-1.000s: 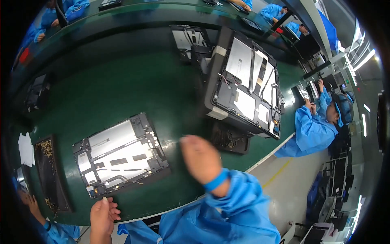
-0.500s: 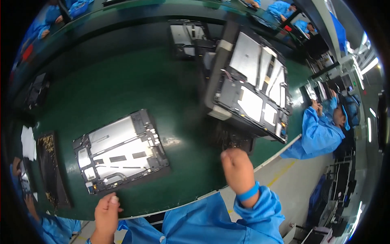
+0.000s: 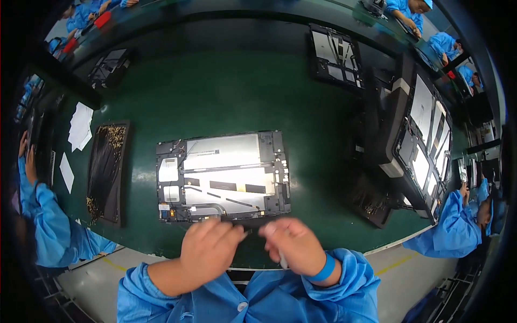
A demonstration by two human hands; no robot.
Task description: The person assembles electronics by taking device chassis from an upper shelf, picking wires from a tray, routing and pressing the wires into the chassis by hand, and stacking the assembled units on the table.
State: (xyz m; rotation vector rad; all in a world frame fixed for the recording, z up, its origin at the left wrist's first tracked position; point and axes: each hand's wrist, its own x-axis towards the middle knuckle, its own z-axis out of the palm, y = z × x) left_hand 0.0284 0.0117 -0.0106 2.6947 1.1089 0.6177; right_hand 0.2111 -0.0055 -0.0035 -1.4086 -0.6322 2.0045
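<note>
An opened device panel (image 3: 221, 161), black-framed with silver plates, lies flat on the green bench in front of me. Just off its near edge, my left hand (image 3: 210, 248) is closed, palm down, with a small metallic tip at its fingers. That tip seems to belong to a thin black cable (image 3: 248, 232) running between my hands, though blur makes it hard to trace. Close by on the right, my right hand (image 3: 293, 243) has curled fingers facing the left ones. Something small and pale (image 3: 283, 260) shows under it; its kind is unclear.
At left lies a black tray (image 3: 121, 177) of thin cables with gold ends, near white paper sheets (image 3: 81, 126). A stack of similar panels (image 3: 425, 140) stands at right beside a second cable tray (image 3: 371, 202). Another panel (image 3: 335, 54) lies far back. Co-workers in blue sit around.
My right hand has come away from the right-hand cable tray to the panel's near edge. My left hand has moved in beside it. The view has swung toward the left.
</note>
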